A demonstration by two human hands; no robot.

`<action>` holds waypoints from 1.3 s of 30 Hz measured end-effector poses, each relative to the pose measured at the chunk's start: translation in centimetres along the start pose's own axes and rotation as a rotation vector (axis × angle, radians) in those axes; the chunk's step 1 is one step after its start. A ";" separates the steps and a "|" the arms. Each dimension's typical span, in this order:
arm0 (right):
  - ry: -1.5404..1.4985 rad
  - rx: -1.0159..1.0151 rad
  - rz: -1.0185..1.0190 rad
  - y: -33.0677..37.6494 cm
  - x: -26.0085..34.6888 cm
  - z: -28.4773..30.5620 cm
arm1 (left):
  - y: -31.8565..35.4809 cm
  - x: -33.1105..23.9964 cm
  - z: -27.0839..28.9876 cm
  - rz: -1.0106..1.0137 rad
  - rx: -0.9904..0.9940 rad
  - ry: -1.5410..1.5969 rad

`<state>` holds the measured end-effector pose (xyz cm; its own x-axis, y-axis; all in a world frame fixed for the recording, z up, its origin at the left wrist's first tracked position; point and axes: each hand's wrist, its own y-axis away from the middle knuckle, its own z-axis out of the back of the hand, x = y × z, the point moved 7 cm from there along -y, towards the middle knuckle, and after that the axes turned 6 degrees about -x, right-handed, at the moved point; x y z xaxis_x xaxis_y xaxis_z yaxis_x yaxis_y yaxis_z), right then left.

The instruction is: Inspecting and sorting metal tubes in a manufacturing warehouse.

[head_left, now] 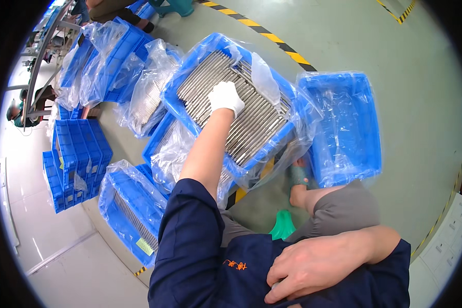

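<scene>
My left hand, in a white glove, rests on a layer of slim metal rods in a blue plastic crate. Its fingers are curled down against the rods, and the fingertips are hidden, so what they grip does not show. Clear plastic film lines this crate and hangs over its rim. Bare and held close to my body, my right hand has its fingers bent together. A small greyish bit shows between thumb and fingers, too little to name.
To the right stands a blue crate lined with clear film. More rod-filled crates lie at left, near stacked blue crates. Beneath me shows a green stool. Striped floor tape runs behind; another person's leg is at far left.
</scene>
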<state>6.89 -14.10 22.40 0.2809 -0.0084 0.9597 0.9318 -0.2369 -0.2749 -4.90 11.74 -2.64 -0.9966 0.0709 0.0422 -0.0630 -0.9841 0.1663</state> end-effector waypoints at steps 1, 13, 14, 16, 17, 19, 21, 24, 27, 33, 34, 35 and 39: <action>-0.005 -0.006 -0.003 0.1 0.0 0.0 | 0.0 -0.4 0.3 -0.005 -0.001 0.002; 0.005 0.072 -0.002 -0.3 0.2 -0.6 | 1.9 -2.3 -2.0 -0.164 -0.019 0.052; 0.013 0.076 -0.001 -0.4 0.2 -0.8 | 2.2 -2.3 -1.7 -0.162 -0.058 0.051; -0.008 0.061 0.002 -0.6 0.1 -1.2 | 2.6 -2.1 -2.3 -0.193 -0.068 0.071; -0.003 0.062 0.000 -0.7 0.0 -1.2 | 3.2 -2.5 -1.8 -0.189 -0.020 0.042; -0.031 0.078 -0.005 -0.7 -0.1 -1.4 | 3.5 -3.2 -2.3 -0.235 0.027 0.026; -0.033 0.080 0.000 -0.8 0.0 -1.5 | 3.9 -3.6 -2.0 -0.293 0.031 0.004; -0.040 0.072 0.008 -0.7 0.6 -0.8 | 4.2 -4.2 -1.9 -0.375 0.011 0.004; -0.034 0.075 0.023 -0.8 0.9 -0.5 | 4.8 -4.7 -1.2 -0.465 -0.007 -0.048; 0.016 0.103 -0.049 -1.7 0.8 -1.2 | 4.4 -2.2 1.0 -0.298 -0.116 0.264; -0.005 0.051 -0.072 -2.0 0.8 -1.1 | 4.1 -1.4 1.5 -0.245 -0.182 0.374; -0.081 0.060 -0.063 -1.9 0.6 -1.1 | 4.0 -0.2 2.1 -0.188 -0.244 0.481; -0.338 -0.146 -0.195 -3.2 -1.5 -1.3 | 4.8 6.1 6.5 0.206 -0.616 1.189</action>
<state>3.24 -14.57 21.94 0.1844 0.3636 0.9131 0.9394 -0.3383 -0.0550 -10.97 8.51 4.84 -0.4135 0.0408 -0.9096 0.3908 -0.8943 -0.2178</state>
